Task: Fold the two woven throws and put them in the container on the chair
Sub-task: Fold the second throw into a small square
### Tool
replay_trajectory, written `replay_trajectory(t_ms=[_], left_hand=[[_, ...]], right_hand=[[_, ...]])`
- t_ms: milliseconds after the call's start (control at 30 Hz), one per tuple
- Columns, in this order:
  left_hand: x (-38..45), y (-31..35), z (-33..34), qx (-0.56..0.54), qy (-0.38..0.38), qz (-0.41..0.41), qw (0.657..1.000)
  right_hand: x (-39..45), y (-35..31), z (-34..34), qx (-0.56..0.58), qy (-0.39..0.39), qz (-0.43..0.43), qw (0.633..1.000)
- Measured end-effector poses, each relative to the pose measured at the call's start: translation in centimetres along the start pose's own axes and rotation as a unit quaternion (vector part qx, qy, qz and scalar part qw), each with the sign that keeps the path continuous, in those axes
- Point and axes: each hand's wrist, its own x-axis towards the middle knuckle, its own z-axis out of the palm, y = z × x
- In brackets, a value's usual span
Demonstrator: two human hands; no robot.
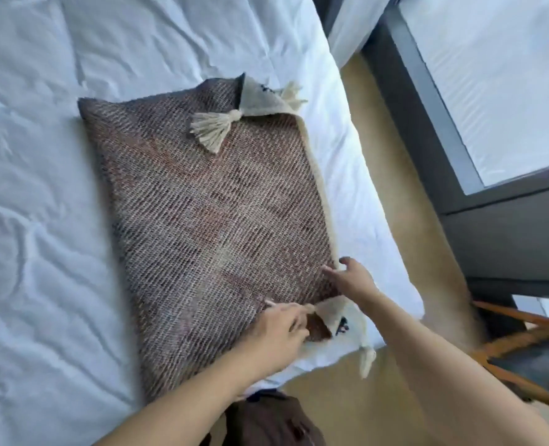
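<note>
Woven brown cloth lies under both my hands at the near corner of the throw (pixel 208 214). My left hand (pixel 279 329) has its fingers curled down onto the near edge beside a cream tassel; whether it truly pinches the cloth I cannot tell. My right hand (pixel 352 280) is spread loosely, fingertips touching the cream-bordered right edge, gripping nothing that I can see.

I judge I am partway through folding this first throw: it is already doubled into a long rectangle, and I am squaring the near corner, where a cream flap has turned out. The next move, I think, calls for taking both near corners and carrying them to the far end, keeping the edges matched.

Its long axis runs away from me, leaning left toward the far end, along the right side of the bed (pixel 41 220). At the far end another cream corner is turned back, with a tassel (pixel 213 128) lying on top.

A wooden chair (pixel 524 346) stands low right; I see no container clearly, and no second throw.
</note>
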Motion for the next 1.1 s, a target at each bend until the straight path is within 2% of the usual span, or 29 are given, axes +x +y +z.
replay_trajectory(t_ms=[100,233,333,400,467,533,600,700,833,967,1100], left_hand=[[-1.9,-7.4,2.0,0.077,0.056,-0.116,0.989],[-6.2,-15.4,3.1,0.213,0.084,-0.212,0.950],[-7.8,-18.2,2.8,0.279,0.078,-0.239,0.927],[-7.9,-18.8,2.8,0.297,0.096,-0.241,0.919],[-7.9,-19.0,2.9,0.292,0.119,-0.244,0.917],[-7.8,-19.2,3.2,0.278,0.140,-0.257,0.915],[-8.1,-19.6,3.5,0.251,0.165,-0.272,0.914],[-8.8,-20.4,4.0,0.209,0.206,-0.285,0.912],[-10.1,-21.8,5.6,0.187,0.238,-0.280,0.911],[-10.6,-22.4,6.6,0.101,0.305,-0.285,0.903],[-11.5,-23.0,6.9,0.041,0.415,-0.273,0.867]], right_hand=[[-1.8,5.3,3.3,-0.031,0.024,0.008,0.999],[-2.8,7.7,5.3,-0.034,0.127,0.032,0.991],[-3.2,8.1,4.8,0.002,0.109,0.091,0.990],[-3.3,9.1,4.2,0.021,0.080,0.088,0.993],[-3.5,10.7,3.5,-0.009,0.056,0.045,0.997],[-3.3,12.1,2.8,-0.096,0.036,0.005,0.995],[-2.7,13.0,2.2,-0.140,0.039,0.013,0.989],[-1.8,13.7,1.9,-0.087,0.076,0.059,0.992],[-1.7,15.1,3.1,-0.020,0.086,0.045,0.995],[-2.8,16.9,4.6,-0.049,0.023,-0.003,0.999],[-2.4,18.0,4.8,-0.126,0.072,-0.047,0.988]])
